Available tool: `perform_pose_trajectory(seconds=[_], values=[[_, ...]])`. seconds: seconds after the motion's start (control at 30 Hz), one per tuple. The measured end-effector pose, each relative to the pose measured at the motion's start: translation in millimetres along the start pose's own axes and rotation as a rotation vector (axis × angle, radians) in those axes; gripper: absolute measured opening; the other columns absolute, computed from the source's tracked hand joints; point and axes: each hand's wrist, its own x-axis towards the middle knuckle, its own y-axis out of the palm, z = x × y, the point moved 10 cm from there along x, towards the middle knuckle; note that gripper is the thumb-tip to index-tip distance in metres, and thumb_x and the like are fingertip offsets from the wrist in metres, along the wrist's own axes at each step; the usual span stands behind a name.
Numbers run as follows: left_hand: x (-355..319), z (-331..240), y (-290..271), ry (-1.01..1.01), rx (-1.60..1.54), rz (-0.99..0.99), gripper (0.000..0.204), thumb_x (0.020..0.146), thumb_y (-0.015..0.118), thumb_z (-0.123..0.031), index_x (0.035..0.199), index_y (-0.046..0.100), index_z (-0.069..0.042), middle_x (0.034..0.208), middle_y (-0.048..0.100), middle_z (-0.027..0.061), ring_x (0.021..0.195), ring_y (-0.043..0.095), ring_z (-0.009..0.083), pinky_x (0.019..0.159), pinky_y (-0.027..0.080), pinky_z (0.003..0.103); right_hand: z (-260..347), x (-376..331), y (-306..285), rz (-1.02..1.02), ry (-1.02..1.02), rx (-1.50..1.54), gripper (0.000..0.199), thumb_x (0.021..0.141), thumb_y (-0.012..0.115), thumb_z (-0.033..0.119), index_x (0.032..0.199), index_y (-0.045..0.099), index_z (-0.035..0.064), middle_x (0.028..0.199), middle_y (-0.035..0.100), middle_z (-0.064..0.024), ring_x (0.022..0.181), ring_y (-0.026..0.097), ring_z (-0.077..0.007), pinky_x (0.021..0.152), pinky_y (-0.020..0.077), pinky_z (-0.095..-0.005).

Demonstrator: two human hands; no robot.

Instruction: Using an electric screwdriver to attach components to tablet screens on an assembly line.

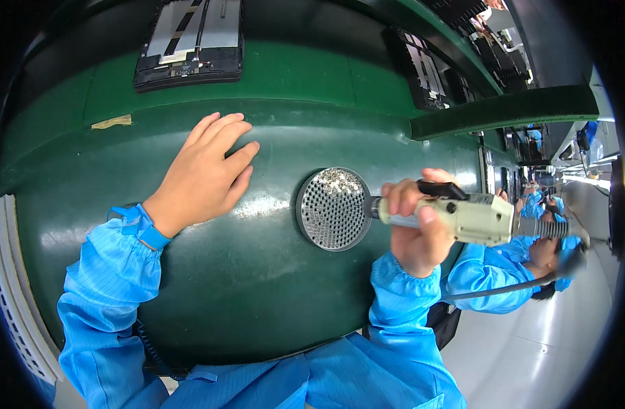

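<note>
"Where is the powered screwdriver [486,219]?"

"In the person's right hand [419,245], to the right of the round dish [329,235]. It lies almost level, its cream body to the right and its dark nose pointing left, at the dish's right rim."

"How firm is that grip?"

"Closed: the fingers curl round the front of the body, near the black lever [442,189], with the thumb against the side. Whether the nose touches the dish cannot be told."

"And the left hand [206,163]?"

"It holds nothing. It is palm down at the green work surface [258,293], fingers extended and a little apart, left of the dish. Whether the palm presses on the surface is unclear. A blue strap [147,228] circles that wrist."

"What does the dish contain?"

"Small metal pieces [343,180], perhaps screws, gathered toward its far side. The nearer part shows rows of dark holes."

"Anything beyond?"

"An opened flat device [189,58] lies at the far side, and another device [421,71] sits farther right. A co-worker in blue [496,273] is at the right, behind the screwdriver."
</note>
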Motion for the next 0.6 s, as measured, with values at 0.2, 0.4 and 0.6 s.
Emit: perform_pose_trajectory(seconds=[0.2,0.4,0.6], values=[[-6,7,4,-0.027,-0.057,0.020,0.029,0.074,0.063,-0.005,0.103,0.061,-0.001,0.117,0.051,0.0173,0.119,0.046,0.0357,0.103,0.034,0.051,-22,-5,41,0.104,0.028,0.030,0.033,0.082,0.055,0.000,0.112,0.042,0.0005,0.071,0.051,-0.0100,0.061,0.048,-0.0183,0.061,0.0425,-0.0361],[-6,8,2,-0.025,-0.075,0.000,0.029,0.074,0.064,-0.006,0.102,0.061,0.000,0.118,0.050,0.0172,0.118,0.046,0.0355,0.103,0.034,0.050,-24,-5,43,0.069,0.030,0.040,0.036,0.080,0.057,0.005,0.112,0.042,0.0012,0.070,0.052,-0.0108,0.062,0.050,-0.0201,0.067,0.0443,-0.0402],[-9,8,1,-0.025,-0.072,-0.011,0.029,0.073,0.064,-0.006,0.101,0.061,0.000,0.116,0.051,0.0172,0.118,0.046,0.0352,0.103,0.034,0.050,-28,-8,47,0.095,0.052,0.029,0.036,0.081,0.058,0.007,0.113,0.042,0.0020,0.070,0.051,-0.0107,0.063,0.050,-0.0202,0.068,0.0444,-0.0405]])
